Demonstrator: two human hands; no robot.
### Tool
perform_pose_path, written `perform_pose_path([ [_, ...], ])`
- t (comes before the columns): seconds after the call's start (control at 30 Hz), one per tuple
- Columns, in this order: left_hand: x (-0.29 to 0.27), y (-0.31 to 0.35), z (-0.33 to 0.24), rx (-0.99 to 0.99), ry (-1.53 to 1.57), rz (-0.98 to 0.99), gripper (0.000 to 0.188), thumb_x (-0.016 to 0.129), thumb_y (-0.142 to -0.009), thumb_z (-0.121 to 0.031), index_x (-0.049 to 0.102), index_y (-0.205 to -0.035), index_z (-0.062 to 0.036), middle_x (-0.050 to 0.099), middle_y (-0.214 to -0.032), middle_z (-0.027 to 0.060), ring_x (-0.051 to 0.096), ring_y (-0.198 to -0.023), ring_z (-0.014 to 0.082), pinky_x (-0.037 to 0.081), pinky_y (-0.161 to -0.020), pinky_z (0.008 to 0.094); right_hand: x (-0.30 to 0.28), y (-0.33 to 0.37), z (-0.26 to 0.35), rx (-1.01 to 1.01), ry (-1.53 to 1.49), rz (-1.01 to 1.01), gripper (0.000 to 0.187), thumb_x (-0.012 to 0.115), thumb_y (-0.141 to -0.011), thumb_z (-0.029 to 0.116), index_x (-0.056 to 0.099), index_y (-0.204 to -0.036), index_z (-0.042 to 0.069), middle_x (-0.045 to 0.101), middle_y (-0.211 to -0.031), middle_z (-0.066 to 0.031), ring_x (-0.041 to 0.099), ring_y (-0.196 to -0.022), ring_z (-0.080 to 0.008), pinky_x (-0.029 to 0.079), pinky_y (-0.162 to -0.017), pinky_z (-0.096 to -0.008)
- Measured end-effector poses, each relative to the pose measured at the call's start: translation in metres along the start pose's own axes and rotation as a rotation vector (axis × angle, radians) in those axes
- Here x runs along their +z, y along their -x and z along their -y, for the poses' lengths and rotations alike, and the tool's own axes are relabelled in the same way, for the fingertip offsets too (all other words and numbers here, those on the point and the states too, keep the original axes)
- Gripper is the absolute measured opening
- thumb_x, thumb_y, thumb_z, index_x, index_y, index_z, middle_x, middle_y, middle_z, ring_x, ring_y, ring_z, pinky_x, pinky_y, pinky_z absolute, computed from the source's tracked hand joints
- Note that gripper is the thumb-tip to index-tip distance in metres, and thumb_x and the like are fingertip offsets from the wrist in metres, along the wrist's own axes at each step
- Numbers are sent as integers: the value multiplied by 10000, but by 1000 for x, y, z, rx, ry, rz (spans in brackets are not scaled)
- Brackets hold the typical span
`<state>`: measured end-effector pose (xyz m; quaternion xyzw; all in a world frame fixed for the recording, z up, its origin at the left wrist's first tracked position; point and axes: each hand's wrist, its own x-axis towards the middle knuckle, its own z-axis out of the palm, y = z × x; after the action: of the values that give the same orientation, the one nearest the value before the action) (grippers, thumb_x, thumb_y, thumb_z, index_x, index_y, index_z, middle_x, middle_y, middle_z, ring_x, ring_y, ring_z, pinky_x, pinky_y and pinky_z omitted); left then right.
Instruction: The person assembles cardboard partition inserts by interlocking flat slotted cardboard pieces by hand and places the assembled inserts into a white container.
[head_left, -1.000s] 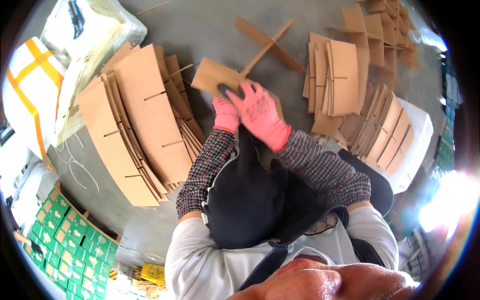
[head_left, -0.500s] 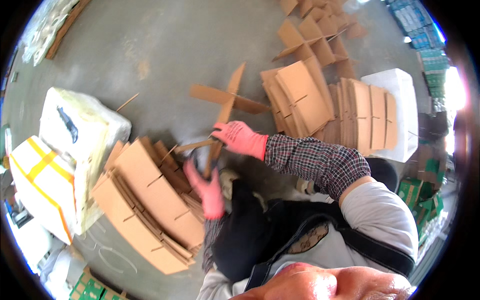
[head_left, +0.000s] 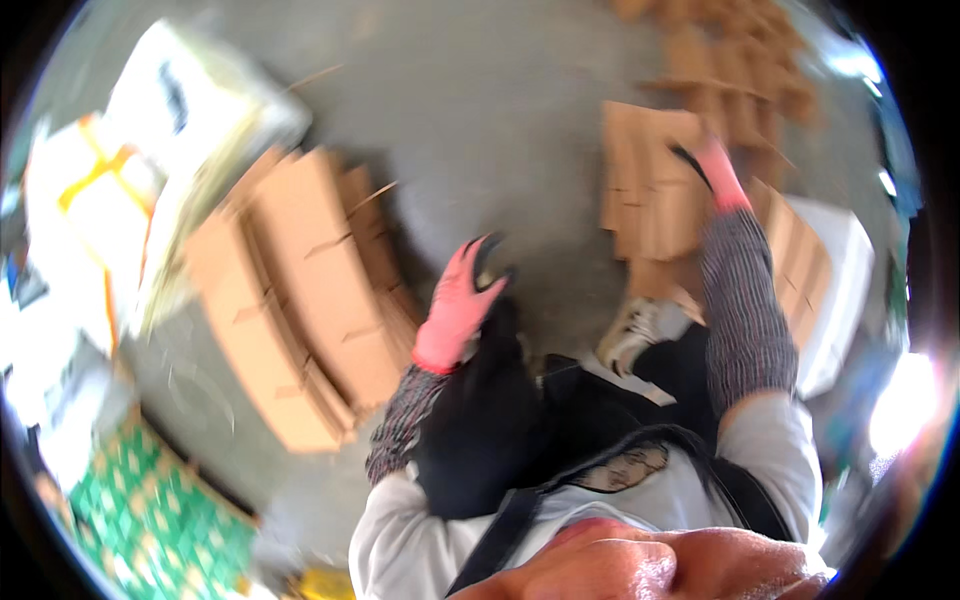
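My left hand [head_left: 465, 305], in a pink glove with dark fingertips, hangs above my lap with thumb and fingers apart and nothing between them. To its left lie stacks of slotted cardboard strips [head_left: 325, 260]. My right hand [head_left: 722, 172], gloved alike, reaches out over the right-hand stack of slotted cardboard [head_left: 650, 190]. Its dark thumb lies over the cardboard, while its fingers are blurred, so whether it grips a piece I cannot tell. Beyond it, assembled cardboard dividers [head_left: 735, 70] spread over the floor, smeared by motion.
More slotted cardboard [head_left: 800, 250] leans by a white box [head_left: 840, 290] on the right. White wrapped blocks [head_left: 190, 110], one with yellow tape, stand at the far left. Green patterned boxes [head_left: 160, 500] are at the lower left. My shoe [head_left: 628, 335] is near the right stack.
My right hand has swung from the middle to the far right. The crossed cardboard divider is gone from the middle floor. My left hand has come away from the strips and opened. The view has turned.
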<state>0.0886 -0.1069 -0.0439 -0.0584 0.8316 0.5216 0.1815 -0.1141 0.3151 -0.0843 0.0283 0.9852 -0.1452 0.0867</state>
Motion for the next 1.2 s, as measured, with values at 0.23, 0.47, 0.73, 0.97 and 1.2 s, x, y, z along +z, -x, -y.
perform_pose_path([
  [0.23, -80, 54, 37, -592, -920, -543, 985, 742, -597, -484, 256, -1366, -106, 250, -1382, 175, 249, -1241, 426, 223, -977, 600, 36, 38, -61, 320, 100, -28, 824, 724, -629, 512, 482, -1181, -49, 554, -1128, -233, 516, -1085, -329, 404, -906, -389],
  [0.47, -102, 83, 14, -167, -539, -769, 556, 672, -739, -124, 445, -1237, -29, 469, -1223, 175, 444, -1125, 348, 360, -969, 406, -45, 40, 48, 28, -702, -89, 397, 646, -800, 203, 559, -1111, -28, 627, -957, -81, 570, -842, -140, 444, -764, -253],
  [0.73, -54, -13, -91, 222, -349, -741, 418, 607, -768, -106, 458, -1144, 2, 557, -1034, 189, 569, -943, 329, 464, -797, 372, 132, 126, 139, -399, 276, 152, 493, 472, -785, 87, 406, -1269, 156, 553, -1071, -118, 582, -912, -284, 488, -750, -407],
  [0.97, 40, -99, 26, -91, -670, -162, 487, 601, -776, -224, 418, -1219, -138, 585, -1004, 114, 589, -890, 300, 477, -731, 423, 35, 93, 168, -144, -339, -294, 597, 608, -766, 149, 359, -1305, 94, 555, -1109, -173, 553, -986, -332, 454, -801, -410],
  [1.2, 65, -119, 37, -83, -717, -50, 475, 533, -801, -162, 424, -1259, -225, 583, -1012, 81, 600, -863, 286, 497, -687, 401, 41, 106, 244, -489, 225, 150, 510, 502, -775, 83, 408, -1276, 120, 489, -1109, -168, 563, -930, -315, 485, -763, -390],
])
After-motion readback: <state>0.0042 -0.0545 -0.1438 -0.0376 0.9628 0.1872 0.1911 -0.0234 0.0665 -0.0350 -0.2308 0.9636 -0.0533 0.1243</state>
